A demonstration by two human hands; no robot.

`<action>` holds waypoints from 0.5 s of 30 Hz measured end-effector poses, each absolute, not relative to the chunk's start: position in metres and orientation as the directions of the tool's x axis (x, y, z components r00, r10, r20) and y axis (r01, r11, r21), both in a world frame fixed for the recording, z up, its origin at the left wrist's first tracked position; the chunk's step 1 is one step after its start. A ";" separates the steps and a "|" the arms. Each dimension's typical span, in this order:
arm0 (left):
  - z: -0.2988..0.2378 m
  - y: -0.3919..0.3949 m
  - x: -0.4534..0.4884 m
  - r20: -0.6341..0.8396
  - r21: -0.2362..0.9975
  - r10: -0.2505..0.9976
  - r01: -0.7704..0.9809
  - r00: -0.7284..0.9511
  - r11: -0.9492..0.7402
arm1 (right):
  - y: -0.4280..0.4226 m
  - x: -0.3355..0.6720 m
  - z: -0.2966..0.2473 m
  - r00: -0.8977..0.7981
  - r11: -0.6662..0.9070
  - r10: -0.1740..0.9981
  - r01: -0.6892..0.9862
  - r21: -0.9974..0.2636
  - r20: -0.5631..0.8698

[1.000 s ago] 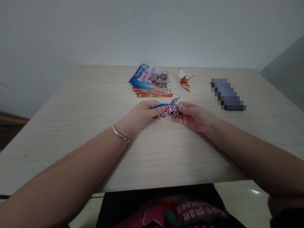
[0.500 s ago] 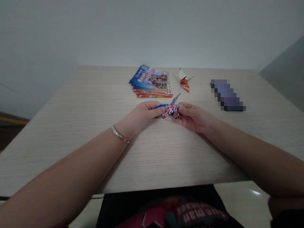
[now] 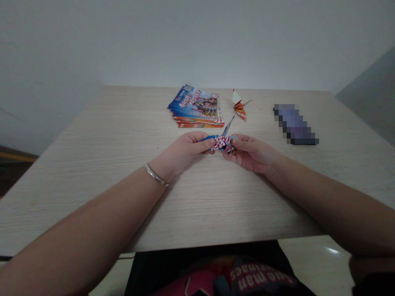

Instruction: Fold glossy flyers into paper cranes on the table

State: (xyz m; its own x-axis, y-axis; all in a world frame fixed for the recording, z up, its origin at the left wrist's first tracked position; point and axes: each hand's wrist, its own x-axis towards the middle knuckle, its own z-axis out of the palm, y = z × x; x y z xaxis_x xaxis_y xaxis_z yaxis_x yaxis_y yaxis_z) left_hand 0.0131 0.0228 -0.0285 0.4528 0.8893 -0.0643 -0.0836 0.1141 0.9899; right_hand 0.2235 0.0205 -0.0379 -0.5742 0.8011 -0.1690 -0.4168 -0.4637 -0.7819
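Between my two hands is a folded paper crane (image 3: pixel 222 142), printed blue with red and white lettering. One thin point of it sticks up and away from me, leaning right. My left hand (image 3: pixel 194 144) pinches the blue wing between thumb and fingers. On the opposite side, my right hand (image 3: pixel 248 150) grips the other wing the same way. Fingers cover both wing ends, and the underside of the paper is hidden. Both hands are low over the middle of the table.
Beyond my hands a fanned stack of printed leaflets (image 3: pixel 197 105) lies on the pale wooden table (image 3: pixel 123 123). To its right sits an orange and white paper crane (image 3: pixel 239 107). A blurred dark phone-like object (image 3: pixel 296 125) lies farther right. A wall (image 3: pixel 216 41) stands behind the table.
The crane's upright point stands slightly higher than before. Both hands keep their pinch on the wings and have hardly moved.
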 end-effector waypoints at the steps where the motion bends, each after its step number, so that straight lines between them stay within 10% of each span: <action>1: -0.028 0.023 0.013 -0.062 0.990 0.890 -0.085 0.452 0.112 | 0.021 0.223 -0.038 -0.575 -0.465 0.801 -0.419 -0.780 -0.169; 15: -0.028 0.024 0.015 -0.039 0.994 0.895 -0.071 0.445 0.079 | 0.022 0.222 -0.035 -0.524 -0.529 0.803 -0.407 -0.744 -0.285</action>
State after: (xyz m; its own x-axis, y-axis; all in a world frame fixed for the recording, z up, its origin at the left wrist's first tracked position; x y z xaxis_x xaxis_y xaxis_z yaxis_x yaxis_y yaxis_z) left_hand 0.0148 0.0238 -0.0276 0.4453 0.8945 -0.0394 -0.0711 0.0792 0.9943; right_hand 0.2219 0.0218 -0.0346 -0.5241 0.8027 -0.2846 -0.4067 -0.5295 -0.7445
